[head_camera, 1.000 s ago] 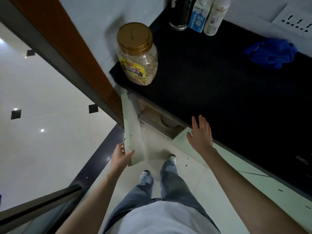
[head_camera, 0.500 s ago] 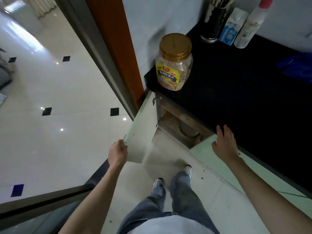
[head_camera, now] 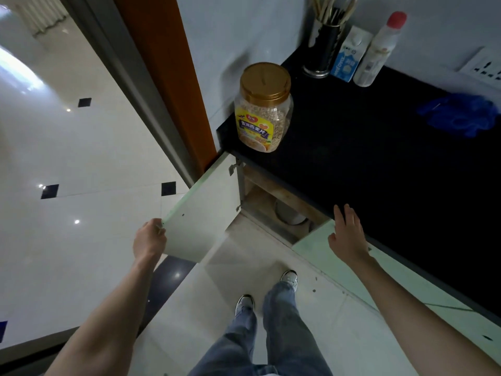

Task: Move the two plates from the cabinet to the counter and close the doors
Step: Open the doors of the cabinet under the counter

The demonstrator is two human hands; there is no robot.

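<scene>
The pale green left cabinet door (head_camera: 204,213) stands swung wide open under the black counter (head_camera: 379,172). My left hand (head_camera: 149,240) grips its outer corner. Inside the dim cabinet opening a pale round dish (head_camera: 288,216) shows, partly hidden by the counter's front edge; I cannot tell whether it is one plate or two. The right door (head_camera: 325,251) is closed or nearly so. My right hand (head_camera: 347,234) rests with spread fingers on that door's top corner, at the counter edge, holding nothing.
An oat jar with a gold lid (head_camera: 264,108) stands at the counter's left corner. A chopstick holder (head_camera: 324,47), a milk carton (head_camera: 348,55) and a white bottle (head_camera: 378,52) line the back wall. A blue cloth (head_camera: 458,114) lies right. An orange door frame (head_camera: 168,77) rises left.
My left hand has swung the left door further open, outward to the left. My right hand has moved up to the right door's top corner at the counter edge.
</scene>
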